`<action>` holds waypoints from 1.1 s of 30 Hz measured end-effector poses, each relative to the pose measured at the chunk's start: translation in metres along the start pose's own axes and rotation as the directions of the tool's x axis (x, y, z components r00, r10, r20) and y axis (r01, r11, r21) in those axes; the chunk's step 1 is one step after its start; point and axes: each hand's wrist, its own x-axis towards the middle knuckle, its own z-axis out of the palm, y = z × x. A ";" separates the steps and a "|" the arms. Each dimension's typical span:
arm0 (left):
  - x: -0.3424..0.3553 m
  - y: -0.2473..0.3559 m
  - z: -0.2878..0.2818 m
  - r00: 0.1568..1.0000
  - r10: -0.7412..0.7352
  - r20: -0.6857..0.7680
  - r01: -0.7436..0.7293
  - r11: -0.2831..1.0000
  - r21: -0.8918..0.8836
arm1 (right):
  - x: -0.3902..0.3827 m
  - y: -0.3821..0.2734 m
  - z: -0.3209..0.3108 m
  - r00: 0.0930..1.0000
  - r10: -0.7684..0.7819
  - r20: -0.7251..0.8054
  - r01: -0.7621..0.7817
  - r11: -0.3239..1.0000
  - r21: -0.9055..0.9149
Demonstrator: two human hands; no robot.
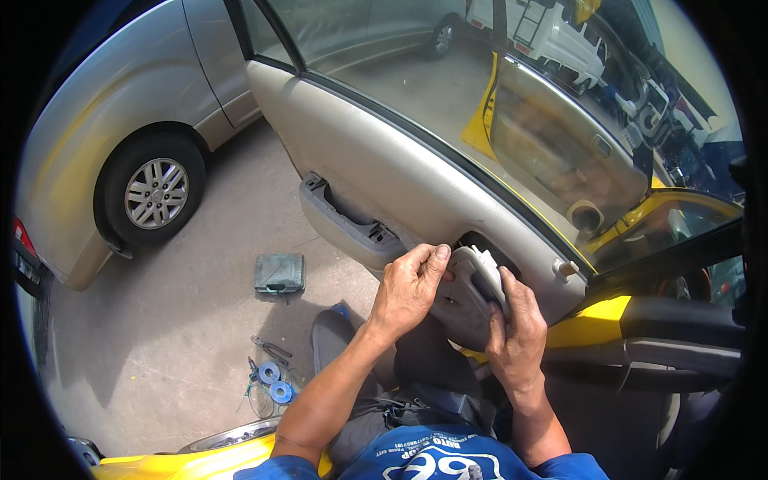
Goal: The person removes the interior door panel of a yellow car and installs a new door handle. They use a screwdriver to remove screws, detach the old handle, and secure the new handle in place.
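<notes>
A grey plastic trim piece (472, 280) with a dark slot is held between my hands at an opening in the beige car door panel (384, 152). My left hand (408, 284) is closed on its upper left edge, thumb on top. My right hand (516, 336) grips the piece's right side, fingers curled along it. Behind the piece, a dark recess (480, 242) shows in the panel, partly hidden by it. To the left, the panel's armrest (340, 228) has an open recess on top. A small knob (564, 268) sticks out at the panel's right.
A silver car (120, 88) stands at left. On the concrete floor (128, 320) lie a green case (279, 272), pliers (270, 346) and blue rolls (281, 391). The door's window frame (432, 144) runs diagonally above, with vehicles beyond the glass. Yellow bodywork (592, 320) and my legs are below.
</notes>
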 end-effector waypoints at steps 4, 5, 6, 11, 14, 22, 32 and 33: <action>-0.014 -0.021 -0.006 0.987 -0.157 0.039 0.158 0.889 -0.430 | -0.027 0.012 0.038 0.987 -0.094 -0.131 0.093 0.996 -0.009; -0.029 -0.030 -0.006 0.956 -0.267 0.124 0.289 0.765 -0.576 | -0.032 0.016 0.045 0.978 -0.131 -0.162 0.132 0.991 -0.006; -0.046 -0.041 -0.007 0.940 -0.274 0.204 0.333 0.600 -0.727 | -0.036 0.020 0.049 0.980 -0.088 -0.180 0.091 0.996 0.010; -0.144 -0.098 0.011 0.534 -0.459 0.710 0.805 0.018 -0.593 | -0.037 0.034 0.053 0.969 -0.133 -0.207 0.136 0.991 -0.003; -0.188 -0.097 0.021 0.443 -0.423 0.790 0.815 0.558 -0.158 | -0.035 0.036 0.050 0.969 -0.151 -0.198 0.158 0.987 0.024; -0.099 0.017 -0.051 0.925 -0.350 0.147 0.278 0.889 0.365 | -0.033 0.033 0.053 0.959 -0.119 -0.256 0.143 0.987 0.079; 0.002 0.056 -0.050 0.963 -0.203 0.175 0.056 0.792 0.608 | -0.032 0.034 0.052 0.967 -0.094 -0.237 0.123 0.986 0.114; 0.004 0.055 -0.050 0.956 -0.240 0.167 0.096 0.798 0.595 | -0.032 0.034 0.053 0.964 -0.096 -0.247 0.128 0.985 0.118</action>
